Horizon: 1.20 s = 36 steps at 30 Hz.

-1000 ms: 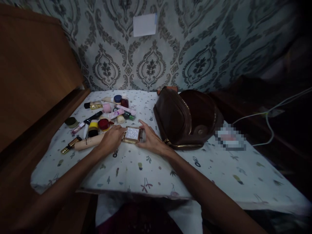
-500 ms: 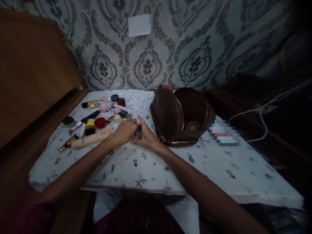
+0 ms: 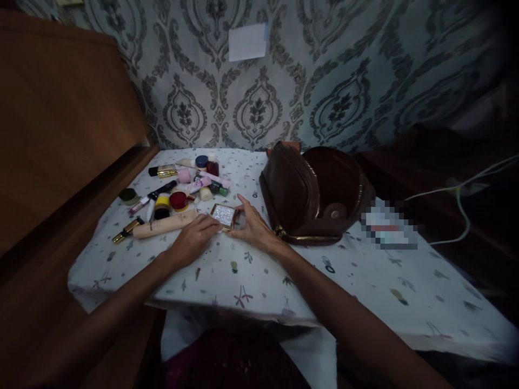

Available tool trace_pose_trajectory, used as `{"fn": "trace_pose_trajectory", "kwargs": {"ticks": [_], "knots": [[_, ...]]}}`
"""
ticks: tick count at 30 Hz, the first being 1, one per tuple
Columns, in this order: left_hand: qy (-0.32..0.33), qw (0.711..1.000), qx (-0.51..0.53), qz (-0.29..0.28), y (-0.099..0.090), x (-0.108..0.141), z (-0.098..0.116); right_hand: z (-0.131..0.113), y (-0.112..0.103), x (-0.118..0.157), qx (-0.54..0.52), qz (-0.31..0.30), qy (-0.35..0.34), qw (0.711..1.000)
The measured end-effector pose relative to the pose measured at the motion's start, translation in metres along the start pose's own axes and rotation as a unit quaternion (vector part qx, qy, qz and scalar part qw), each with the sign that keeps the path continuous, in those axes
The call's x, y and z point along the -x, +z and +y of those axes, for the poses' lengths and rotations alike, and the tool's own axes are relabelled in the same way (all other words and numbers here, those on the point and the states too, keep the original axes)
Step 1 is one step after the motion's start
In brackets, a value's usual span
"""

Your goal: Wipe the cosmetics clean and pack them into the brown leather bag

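Note:
A small square compact (image 3: pixel 223 215) with a glittery silver face and a gold rim is held just above or on the tablecloth. My left hand (image 3: pixel 195 239) has its fingers closed on the compact's near left edge. Around its right side curve the thumb and fingers of my right hand (image 3: pixel 255 229), gripping it. A greyish, see-through part shows between that thumb and forefinger; I cannot make out what it is. Just left of my hands lies a long beige tube (image 3: pixel 164 224). A red-lidded jar (image 3: pixel 178 200) and a cream-coloured round cap (image 3: pixel 205 193) sit behind it.
Several cosmetics lie at the left, among them a yellow-and-black jar (image 3: pixel 161 206), a blue-lidded jar (image 3: pixel 201 161) and a gold-and-black tube (image 3: pixel 127 230). A brown bag (image 3: pixel 290 189) stands unzipped to my right. A wooden panel (image 3: pixel 73 119) borders the left; a pale cable (image 3: pixel 460 210) hangs right.
The compact, mostly covered by my fingers before, now shows its glittery face. My left hand has drawn back toward me and left of the right hand. The camera view has shifted slightly left.

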<state>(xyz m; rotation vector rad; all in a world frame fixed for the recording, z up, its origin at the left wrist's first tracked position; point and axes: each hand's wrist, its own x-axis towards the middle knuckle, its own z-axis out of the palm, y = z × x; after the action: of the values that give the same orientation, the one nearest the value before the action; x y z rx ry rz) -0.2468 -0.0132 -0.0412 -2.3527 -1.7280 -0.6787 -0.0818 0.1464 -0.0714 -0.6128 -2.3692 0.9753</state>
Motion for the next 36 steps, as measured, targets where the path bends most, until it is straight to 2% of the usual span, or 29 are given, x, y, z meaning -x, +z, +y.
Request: {"fn": "trace_pose_trajectory", "kwargs": {"ticks": [4,8,12,16,21,27,36], "knots": [[-0.051,0.994,-0.093,0.0,-0.008,0.018,-0.01,-0.001,-0.001,0.001,0.003,-0.014,0.011,1.0],[-0.101,0.965,-0.241,-0.037,-0.02,0.037,-0.022,-0.004,-0.004,0.002,0.002,-0.03,0.017,0.999],[-0.089,0.962,-0.251,-0.066,-0.028,0.047,-0.045,-0.006,-0.005,0.003,0.006,-0.028,0.002,1.0],[-0.052,0.972,-0.218,-0.068,-0.029,0.04,-0.07,-0.004,-0.004,0.004,0.011,-0.029,-0.006,0.999],[-0.026,0.972,-0.216,-0.087,-0.026,0.023,-0.092,0.0,-0.003,0.004,0.02,-0.03,-0.022,0.999],[-0.026,0.972,-0.226,-0.067,-0.018,0.007,-0.104,0.0,-0.002,0.004,0.024,-0.031,-0.023,0.999],[-0.029,0.961,-0.26,-0.087,-0.014,-0.009,-0.123,0.001,-0.003,0.004,0.028,-0.037,-0.026,0.999]]}}
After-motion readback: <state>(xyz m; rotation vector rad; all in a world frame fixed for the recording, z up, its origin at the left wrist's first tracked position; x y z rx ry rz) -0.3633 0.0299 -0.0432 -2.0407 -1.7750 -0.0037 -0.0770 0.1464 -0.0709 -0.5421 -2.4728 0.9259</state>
